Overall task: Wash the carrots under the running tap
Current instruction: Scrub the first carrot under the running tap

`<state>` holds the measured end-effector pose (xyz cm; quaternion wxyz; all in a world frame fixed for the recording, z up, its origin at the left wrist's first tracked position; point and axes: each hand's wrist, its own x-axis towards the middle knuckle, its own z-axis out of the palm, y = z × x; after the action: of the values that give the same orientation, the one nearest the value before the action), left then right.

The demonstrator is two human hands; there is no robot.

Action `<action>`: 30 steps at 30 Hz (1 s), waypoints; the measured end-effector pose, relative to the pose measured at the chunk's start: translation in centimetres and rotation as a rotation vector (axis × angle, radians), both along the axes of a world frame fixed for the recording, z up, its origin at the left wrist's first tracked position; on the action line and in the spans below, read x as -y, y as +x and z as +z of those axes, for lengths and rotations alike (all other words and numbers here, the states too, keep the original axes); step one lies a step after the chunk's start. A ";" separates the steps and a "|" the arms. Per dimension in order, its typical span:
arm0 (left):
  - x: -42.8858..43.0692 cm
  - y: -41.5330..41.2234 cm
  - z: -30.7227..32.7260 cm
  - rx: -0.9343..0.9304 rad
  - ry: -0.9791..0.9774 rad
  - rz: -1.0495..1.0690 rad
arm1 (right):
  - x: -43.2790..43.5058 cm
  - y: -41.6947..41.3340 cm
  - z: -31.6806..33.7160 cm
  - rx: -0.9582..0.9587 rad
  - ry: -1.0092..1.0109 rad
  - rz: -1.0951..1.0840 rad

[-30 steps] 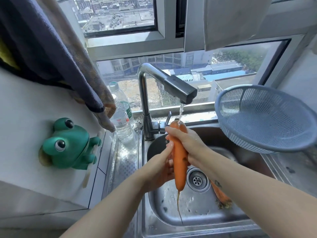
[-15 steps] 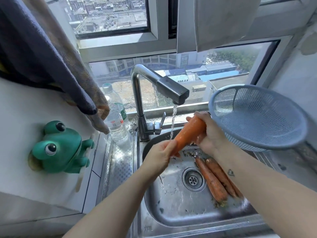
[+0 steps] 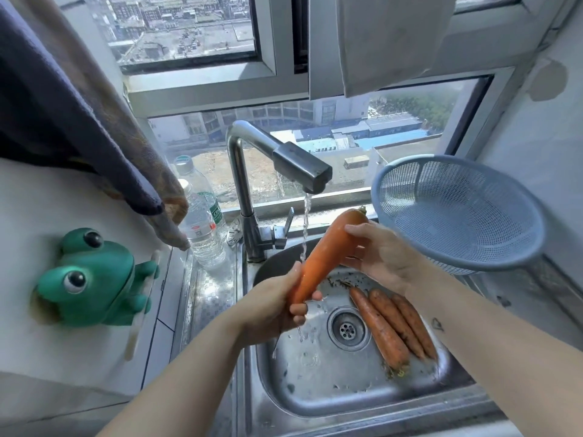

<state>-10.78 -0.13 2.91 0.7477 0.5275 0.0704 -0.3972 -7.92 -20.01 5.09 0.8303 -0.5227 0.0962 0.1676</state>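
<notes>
Over the steel sink (image 3: pixel 331 402) I hold a big orange carrot (image 3: pixel 325 253) slanted, thick end up and to the right. My left hand (image 3: pixel 271 307) grips its thin lower end, fingers curled round it. My right hand (image 3: pixel 378 257) holds the thick upper end. Water runs from the tap (image 3: pixel 299 168) in a thin stream that lands on the carrot's lower half, by my left hand. Three more carrots (image 3: pixel 394 326), still dirty, lie on the sink floor right of the drain (image 3: pixel 347 329).
A blue mesh colander (image 3: pixel 457 212) sits at the sink's right rim. Two clear water bottles (image 3: pixel 202 228) stand left of the tap. A green frog holder (image 3: pixel 91 279) hangs on the left wall, with cloths (image 3: pixel 79 121) above it. The window is straight behind.
The carrot has swung from upright to slanted, its thick end going up and right with my right hand. My left hand has slid down to its thin end. The three carrots in the sink are uncovered.
</notes>
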 end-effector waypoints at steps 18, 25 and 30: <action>-3.6 -2.4 -0.7 0.089 0.134 -0.026 | -4.9 0.3 -0.2 0.024 -0.204 0.210; -1.4 -1.6 -1.0 0.132 0.121 -0.147 | -2.5 -0.3 0.5 -0.034 -0.098 0.150; -1.2 -1.2 -1.0 0.007 -0.071 -0.140 | -1.0 -0.8 0.5 0.026 -0.259 0.187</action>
<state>-11.97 1.06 1.89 0.7364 0.5057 0.0167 -0.4491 -8.74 -19.00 5.63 0.7380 -0.6341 0.0574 0.2235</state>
